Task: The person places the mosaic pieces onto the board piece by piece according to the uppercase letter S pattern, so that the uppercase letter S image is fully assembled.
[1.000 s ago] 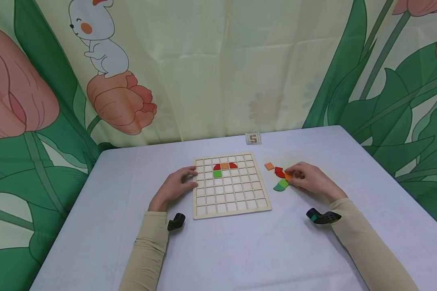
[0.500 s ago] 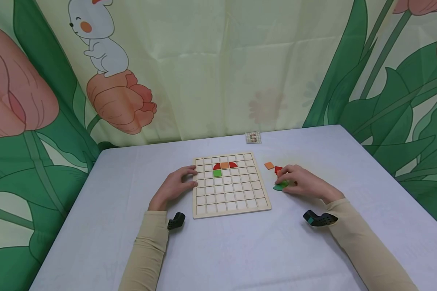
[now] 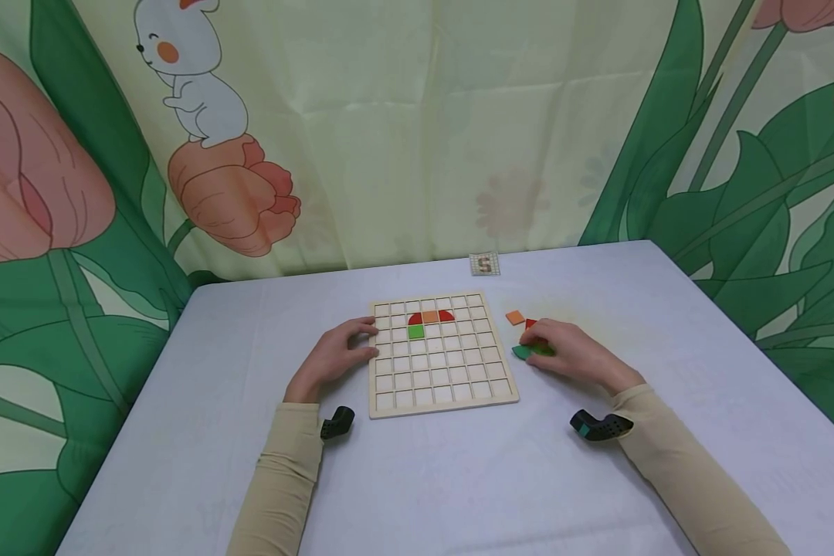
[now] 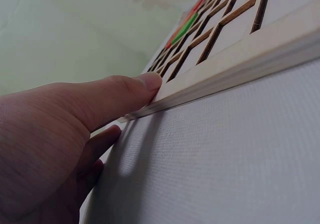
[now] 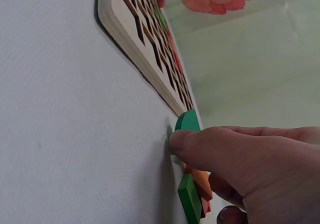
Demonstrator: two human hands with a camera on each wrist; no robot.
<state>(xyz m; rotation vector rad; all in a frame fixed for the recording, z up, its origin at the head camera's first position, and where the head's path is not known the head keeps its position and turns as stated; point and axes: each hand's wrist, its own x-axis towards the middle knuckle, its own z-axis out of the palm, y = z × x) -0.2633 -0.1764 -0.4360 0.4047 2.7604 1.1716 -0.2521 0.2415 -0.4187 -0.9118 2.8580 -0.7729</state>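
Note:
A wooden grid board point(image 3: 445, 411) lies on the table. In its upper rows sit a red rounded tile point(image 3: 415, 318), an orange square tile point(image 3: 429, 316), a second red rounded tile point(image 3: 446, 316) and a light green square tile point(image 3: 416, 331). My left hand point(image 3: 331, 357) touches the board's left edge, the thumb on the rim in the left wrist view. To the right of the board, my right hand point(image 3: 571, 351) pinches a dark green rounded tile point(image 5: 188, 120) close to the table. Beneath that hand, a light green tile point(image 5: 189, 199) and an orange tile point(image 5: 202, 184) are partly hidden.
Beyond the right hand lie a loose orange square tile point(image 3: 515, 317) and a partly covered red tile point(image 3: 530, 323). A small patterned card point(image 3: 484, 264) is at the table's back edge. Behind the white-covered table point(image 3: 417, 486) hangs a printed curtain point(image 3: 389, 154).
My right hand has left the orange tile, shifted left and taken the dark green tile, which has moved slightly toward the board. My left hand stays at the board's edge.

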